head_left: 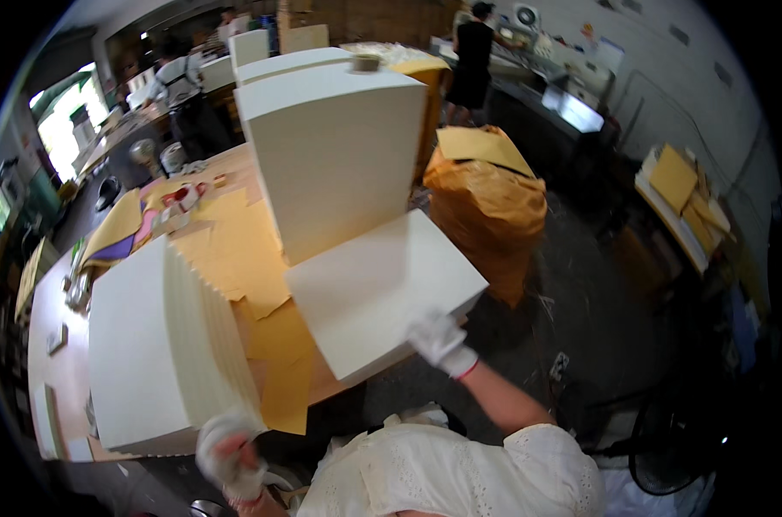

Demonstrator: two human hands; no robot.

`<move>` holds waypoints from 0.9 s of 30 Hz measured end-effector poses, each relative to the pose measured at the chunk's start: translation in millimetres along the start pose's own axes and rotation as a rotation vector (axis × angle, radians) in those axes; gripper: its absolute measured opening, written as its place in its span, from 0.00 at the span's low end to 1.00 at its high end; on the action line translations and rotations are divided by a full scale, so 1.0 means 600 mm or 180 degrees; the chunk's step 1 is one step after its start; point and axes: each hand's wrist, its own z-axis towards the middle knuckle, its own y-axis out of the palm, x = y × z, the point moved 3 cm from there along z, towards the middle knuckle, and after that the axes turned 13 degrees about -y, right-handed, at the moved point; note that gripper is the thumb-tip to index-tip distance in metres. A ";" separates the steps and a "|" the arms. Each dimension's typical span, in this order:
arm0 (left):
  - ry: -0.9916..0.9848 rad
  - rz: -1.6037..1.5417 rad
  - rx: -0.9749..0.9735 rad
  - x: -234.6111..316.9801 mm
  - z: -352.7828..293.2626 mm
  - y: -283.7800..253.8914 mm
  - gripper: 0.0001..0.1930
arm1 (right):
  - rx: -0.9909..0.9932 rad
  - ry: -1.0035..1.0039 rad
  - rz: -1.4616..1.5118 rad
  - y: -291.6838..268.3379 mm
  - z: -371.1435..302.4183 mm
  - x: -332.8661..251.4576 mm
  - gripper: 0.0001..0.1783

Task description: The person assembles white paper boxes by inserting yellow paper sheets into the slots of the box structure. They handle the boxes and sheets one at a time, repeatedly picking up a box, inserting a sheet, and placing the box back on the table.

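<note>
A flat white board point(382, 289) is held at its near right corner by the gloved right hand point(441, 341), whose fingers are closed on the edge. The board is plain, cream-white and rectangular, tilted slightly, and it lies over the front edge of the worktable point(63, 379), just in front of a tall upright stack of white boards point(335, 155). To the left, a second stack of white boards point(162, 345) is seen fanned so that its stepped edges show; its near lower corner is touched by the gloved left hand point(229, 452), which appears curled against it, though a firm grip cannot be confirmed. Yellow-brown paper sheets point(236, 250) are spread beneath the boards. A stuffed brown paper sack point(486, 207) stands right of the table. The board's far edge is hidden against the upright stack, and small items at the table's far left are too blurred to identify.
</note>
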 end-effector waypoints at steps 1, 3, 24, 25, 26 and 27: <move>-0.0581 -0.0315 -0.0654 0.008 0.025 0.074 0.04 | 0.0512 0.0529 -0.0035 -0.039 -0.021 0.051 0.17; -0.1090 -0.0045 -0.1640 0.008 0.044 0.210 0.08 | 0.0999 0.1401 -0.0448 -0.060 -0.095 0.167 0.23; -0.0496 0.0344 -0.2737 -0.006 0.023 0.642 0.07 | 0.1204 0.1464 0.1116 -0.090 -0.059 0.279 0.24; -0.0626 0.0267 -0.2818 -0.018 0.022 0.639 0.08 | 0.1375 0.1389 0.1122 -0.084 -0.063 0.282 0.26; -0.0756 0.0189 -0.2899 -0.025 0.021 0.637 0.10 | 0.1411 0.1433 0.1159 -0.081 -0.064 0.284 0.26; -0.0526 0.0499 -0.2831 -0.018 0.018 0.639 0.14 | 0.1437 0.1488 0.1196 -0.080 -0.065 0.284 0.27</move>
